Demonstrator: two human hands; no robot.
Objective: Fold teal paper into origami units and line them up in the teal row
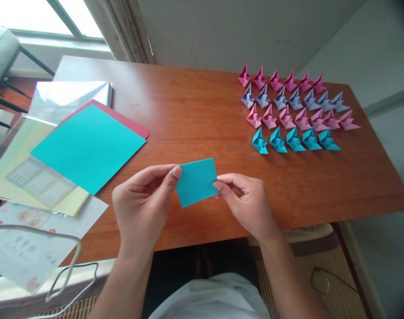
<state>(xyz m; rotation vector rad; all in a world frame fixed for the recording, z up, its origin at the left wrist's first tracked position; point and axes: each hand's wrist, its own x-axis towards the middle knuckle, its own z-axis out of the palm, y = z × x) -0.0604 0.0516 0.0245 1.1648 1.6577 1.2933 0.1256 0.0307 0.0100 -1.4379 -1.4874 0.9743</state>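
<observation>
A small folded turquoise paper (pixel 196 180) is held above the near edge of the wooden table (pixel 188 106). My left hand (pixel 142 201) pinches its left edge between thumb and fingers. My right hand (pixel 245 201) pinches its right edge. Both hands are closed on the paper. A stack of flat paper sheets, turquoise (pixel 88 146) on top of red (pixel 135 126), lies to the left of my hands.
Several folded paper figures stand in rows at the table's far right: pink (pixel 281 82), lilac (pixel 295 99), pink (pixel 301 118), turquoise (pixel 293 141). Glossy packets and printed sheets (pixel 39 177) cover the left side. A white wire frame (pixel 65 266) hangs over the near left edge.
</observation>
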